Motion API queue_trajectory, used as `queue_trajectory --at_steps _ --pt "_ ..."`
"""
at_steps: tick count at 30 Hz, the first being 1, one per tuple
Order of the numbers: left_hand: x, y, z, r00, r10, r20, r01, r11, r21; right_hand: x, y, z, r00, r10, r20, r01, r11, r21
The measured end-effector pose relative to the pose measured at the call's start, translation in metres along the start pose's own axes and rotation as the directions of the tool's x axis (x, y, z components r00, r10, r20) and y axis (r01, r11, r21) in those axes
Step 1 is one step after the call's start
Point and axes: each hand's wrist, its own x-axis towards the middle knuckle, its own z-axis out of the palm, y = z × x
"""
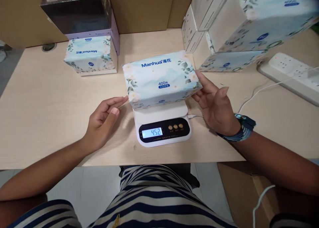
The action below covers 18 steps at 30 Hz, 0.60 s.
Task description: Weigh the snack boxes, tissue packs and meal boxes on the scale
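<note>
A pale blue and white tissue pack [161, 78], printed with flowers and "Manhua", lies on a white digital scale [161, 113], slightly askew and covering its rear part. The lit display reads about 4.52. My left hand [103, 120] is at the pack's left front corner, fingers stretched out and the tips at its edge. On the other side my right hand [215, 105] has its palm turned up, thumb raised and fingers extended, with fingertips against the pack's right end. Neither hand is closed around the pack.
Behind to the left, another tissue pack [91, 57] stands before a black box [77, 14]. Tissue packs [264, 32] are stacked at the back right beside white boxes [196, 25]. A power strip [294, 68] and white cable [259, 91] lie on the right.
</note>
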Motion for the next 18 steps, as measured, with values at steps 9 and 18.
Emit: queue_trajectory --at_steps 9,18 --pt "0.007 -0.003 -0.001 0.998 0.042 -0.043 -0.044 0.998 -0.034 0.004 0.017 -0.015 0.922 -0.386 0.032 0.371 0.855 -0.363" --pt "0.006 0.000 -0.002 0.999 -0.050 0.004 0.050 0.998 -0.043 -0.007 -0.001 0.002 0.984 -0.090 -0.156 0.059 0.979 -0.196"
